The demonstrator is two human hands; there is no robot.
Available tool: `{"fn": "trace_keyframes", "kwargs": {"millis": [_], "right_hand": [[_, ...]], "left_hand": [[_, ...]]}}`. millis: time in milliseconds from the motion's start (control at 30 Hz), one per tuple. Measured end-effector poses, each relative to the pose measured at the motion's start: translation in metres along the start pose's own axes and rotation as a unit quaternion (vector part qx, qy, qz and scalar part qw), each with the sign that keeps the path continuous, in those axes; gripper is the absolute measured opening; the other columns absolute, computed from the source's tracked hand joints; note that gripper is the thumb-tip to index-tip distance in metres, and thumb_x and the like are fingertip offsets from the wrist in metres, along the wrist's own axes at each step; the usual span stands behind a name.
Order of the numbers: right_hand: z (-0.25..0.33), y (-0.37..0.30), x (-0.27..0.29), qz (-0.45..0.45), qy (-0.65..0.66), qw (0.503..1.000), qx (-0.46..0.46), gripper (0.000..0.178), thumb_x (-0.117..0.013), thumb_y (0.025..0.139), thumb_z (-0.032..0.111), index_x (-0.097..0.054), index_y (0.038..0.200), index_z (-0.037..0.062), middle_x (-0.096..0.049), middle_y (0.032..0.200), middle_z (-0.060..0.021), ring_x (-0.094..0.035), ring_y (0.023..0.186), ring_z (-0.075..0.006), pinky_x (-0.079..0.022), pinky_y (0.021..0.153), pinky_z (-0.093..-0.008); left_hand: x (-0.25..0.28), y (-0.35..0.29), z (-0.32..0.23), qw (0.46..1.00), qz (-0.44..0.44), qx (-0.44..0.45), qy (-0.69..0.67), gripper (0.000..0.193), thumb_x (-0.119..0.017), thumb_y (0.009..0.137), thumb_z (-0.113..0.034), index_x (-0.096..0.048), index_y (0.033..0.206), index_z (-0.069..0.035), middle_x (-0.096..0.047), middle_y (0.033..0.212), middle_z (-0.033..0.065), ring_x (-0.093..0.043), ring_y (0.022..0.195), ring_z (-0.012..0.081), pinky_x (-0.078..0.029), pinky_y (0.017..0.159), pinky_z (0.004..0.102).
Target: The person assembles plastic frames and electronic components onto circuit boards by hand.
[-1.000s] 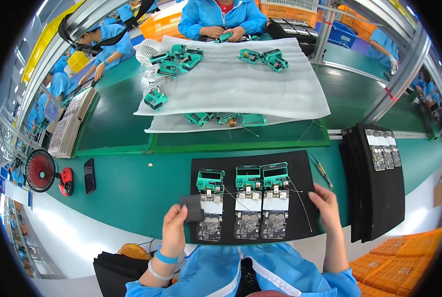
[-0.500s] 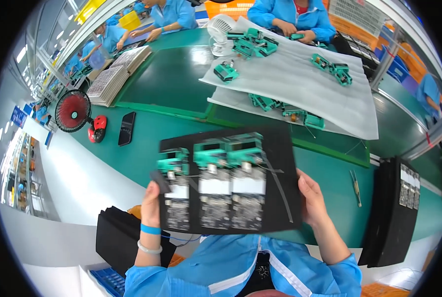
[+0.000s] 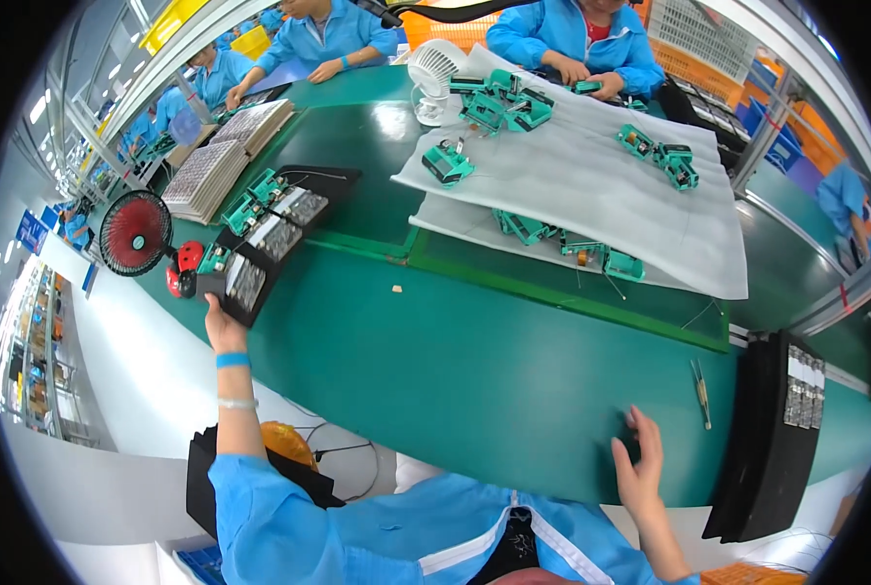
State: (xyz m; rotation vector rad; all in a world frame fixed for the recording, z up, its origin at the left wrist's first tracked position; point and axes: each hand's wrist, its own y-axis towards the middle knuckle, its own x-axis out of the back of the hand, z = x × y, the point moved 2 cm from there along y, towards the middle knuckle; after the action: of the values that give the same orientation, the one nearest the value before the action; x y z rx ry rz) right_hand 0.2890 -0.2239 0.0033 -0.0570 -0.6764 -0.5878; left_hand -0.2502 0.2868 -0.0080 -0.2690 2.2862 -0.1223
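My left hand (image 3: 226, 327), with a blue band on its wrist, grips the near edge of a black board (image 3: 330, 195) at the left of the green-topped bench. Green plastic frames (image 3: 250, 203) sit on that board, joined to circuit boards (image 3: 277, 239), and a thin wire lies toward its far end. The board is turned at a slant and covers part of the bench's left side. My right hand (image 3: 642, 463) holds nothing; its fingers are apart over the near right of the bench, with tweezers (image 3: 701, 395) lying farther right.
A red fan (image 3: 135, 234) stands left of the board, near a stack of pale trays (image 3: 206, 182). White foam sheets (image 3: 572, 161) ahead carry several green frames. Black boards (image 3: 752, 439) are stacked at right. A small white fan (image 3: 433, 83) and co-workers (image 3: 577, 44) are across the bench.
The black board has moved from in front of me to the far left in my left hand and turned. My right hand has let go of it and dropped lower right.
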Motion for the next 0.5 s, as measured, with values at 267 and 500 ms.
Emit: {"fn": "trace_keyframes", "kwargs": {"millis": [267, 500], "right_hand": [[0.001, -0.028, -0.002, -0.036, -0.129, 0.991, 0.029, 0.066, -0.07, 0.077, 0.012, -0.049, 0.138, -0.003, -0.052, 0.131, -0.02, -0.046, 0.12, -0.0399, -0.035, 0.106, -0.0482], [0.004, -0.031, 0.0, -0.037, -0.132, 0.991, 0.002, 0.059, -0.068, 0.077, 0.015, -0.055, 0.132, -0.0008, -0.053, 0.128, -0.0196, -0.047, 0.119, -0.0384, -0.034, 0.107, -0.048]], "left_hand": [[-0.108, 0.202, 0.091, 0.984, 0.05, -0.129, 0.115, 0.045, -0.054, 0.103, -0.04, -0.057, 0.131, -0.005, -0.06, 0.137, 0.012, -0.051, 0.129, 0.0353, -0.026, 0.112, 0.0635], [-0.189, 0.169, 0.16, 0.962, 0.021, -0.044, 0.269, 0.052, -0.065, 0.097, -0.038, -0.049, 0.136, -0.006, -0.046, 0.149, 0.01, -0.031, 0.143, 0.0342, -0.016, 0.116, 0.0636]]}}
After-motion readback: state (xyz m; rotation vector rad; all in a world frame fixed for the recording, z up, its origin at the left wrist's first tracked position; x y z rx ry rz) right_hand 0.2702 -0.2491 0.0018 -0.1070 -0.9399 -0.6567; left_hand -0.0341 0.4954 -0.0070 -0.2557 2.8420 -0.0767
